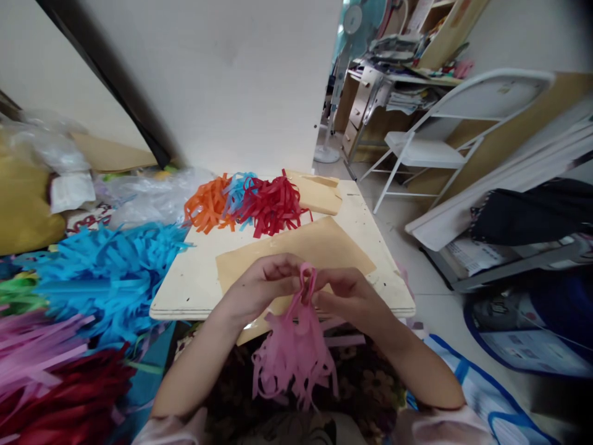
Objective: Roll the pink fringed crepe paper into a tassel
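My left hand and my right hand meet over the near edge of a small pale wooden board. Both pinch the twisted top of a pink paper tassel, whose cut strips hang down over my lap. Under the hands lies a brown paper sheet. At the board's far end rest finished tassels: orange, blue and red, lying side by side and touching.
Heaps of cut paper fringe lie at my left: blue, pink and dark red. Clear plastic bags sit behind them. A white folding chair and cluttered shelves stand at the back right. A white wall panel rises behind the board.
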The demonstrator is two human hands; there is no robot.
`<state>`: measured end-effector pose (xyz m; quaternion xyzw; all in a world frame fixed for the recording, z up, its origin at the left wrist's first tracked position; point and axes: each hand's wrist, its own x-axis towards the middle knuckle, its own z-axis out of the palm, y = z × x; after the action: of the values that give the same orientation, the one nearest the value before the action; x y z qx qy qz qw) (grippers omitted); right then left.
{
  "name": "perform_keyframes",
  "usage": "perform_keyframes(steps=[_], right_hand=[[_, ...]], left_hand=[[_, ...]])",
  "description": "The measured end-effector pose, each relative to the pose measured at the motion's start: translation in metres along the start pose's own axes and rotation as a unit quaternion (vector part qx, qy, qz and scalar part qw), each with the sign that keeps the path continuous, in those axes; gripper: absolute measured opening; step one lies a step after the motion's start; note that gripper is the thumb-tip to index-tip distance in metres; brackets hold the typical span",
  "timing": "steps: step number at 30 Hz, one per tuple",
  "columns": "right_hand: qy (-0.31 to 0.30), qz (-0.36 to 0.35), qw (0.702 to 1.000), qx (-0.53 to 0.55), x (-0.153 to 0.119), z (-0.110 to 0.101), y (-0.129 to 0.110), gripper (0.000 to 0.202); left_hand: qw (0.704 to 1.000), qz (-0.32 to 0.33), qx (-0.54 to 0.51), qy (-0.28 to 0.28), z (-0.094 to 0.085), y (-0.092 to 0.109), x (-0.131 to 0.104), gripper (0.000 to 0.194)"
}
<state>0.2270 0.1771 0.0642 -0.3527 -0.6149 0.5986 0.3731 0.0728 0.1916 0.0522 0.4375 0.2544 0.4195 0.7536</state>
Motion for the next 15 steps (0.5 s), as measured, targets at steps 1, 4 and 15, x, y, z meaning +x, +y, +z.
perform_keyframes(steps=[1,4,15], right_hand=[[0.014,-0.012,1.000,-0.014,0.001,0.000,0.002,0.007],[0.046,-0.051,0.997,-0.047,0.003,0.002,0.004,0.006],[0.104,-0.145,0.974,-0.140,0.007,0.010,0.002,0.007]], left_hand=[[1.000,-0.003,0.002,0.014,-0.001,-0.001,0.001,0.015],[0.999,0.007,-0.007,0.036,-0.002,-0.005,0.001,0.016],[0.998,-0.047,-0.030,0.028,-0.007,-0.012,0.005,0.030]])
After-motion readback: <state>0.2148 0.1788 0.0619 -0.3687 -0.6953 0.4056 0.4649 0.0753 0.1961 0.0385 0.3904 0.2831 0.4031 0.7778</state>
